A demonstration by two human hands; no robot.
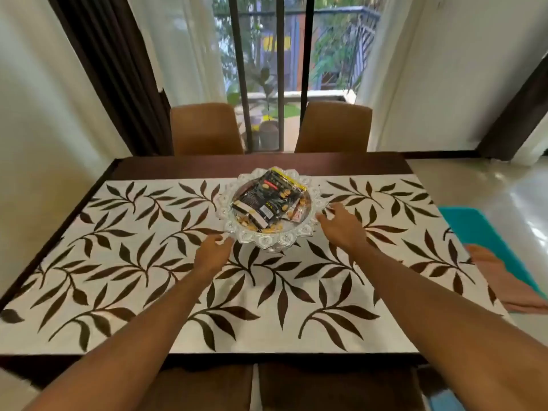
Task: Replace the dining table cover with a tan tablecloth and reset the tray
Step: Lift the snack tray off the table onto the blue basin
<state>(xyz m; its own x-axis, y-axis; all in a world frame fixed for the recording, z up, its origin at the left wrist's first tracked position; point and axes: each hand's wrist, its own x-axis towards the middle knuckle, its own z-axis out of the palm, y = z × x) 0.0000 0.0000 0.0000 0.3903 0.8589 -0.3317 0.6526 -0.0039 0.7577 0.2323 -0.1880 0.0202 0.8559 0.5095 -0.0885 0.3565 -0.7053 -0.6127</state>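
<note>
Dining room, glazed door with dark bars at the far side, pale curtains to either flank.

1. Dining table (267, 164): dark wood, bare only along the far edge.
2. Table cover (148, 262): white with dark leaf sprays, lying flat over most of the top. Not yet removed.
3. Chairs, two, tan (204, 129) (335, 126): pushed in at the far side.
4. Tan cloth (501, 280): folded, off the table's right end, lying on a teal mat (474, 226). Judged to be the replacement tablecloth.
5. Tray (275, 240): clear, scalloped rim, standing on the cover at mid-table toward the far edge.
6. Snack packets (267, 197): dark wrappers, heaped loose in the tray.

Step in hand, as judged: clearing the tray so the cover can come off. To do it well, take the rim at opposite sides, lift level so the loose packets stay put, and set it down away from the cover. The glass-like rim looks slippery and brittle, so a firm hold under the edge is advised.

7. Left hand (212, 252): fingers loosely spread, tips just at the tray's near-left rim, holding nothing. Contact cannot be confirmed.
8. Right hand (341, 225): fingers extended toward the tray's right rim, likewise unclosed and holding nothing.
</note>
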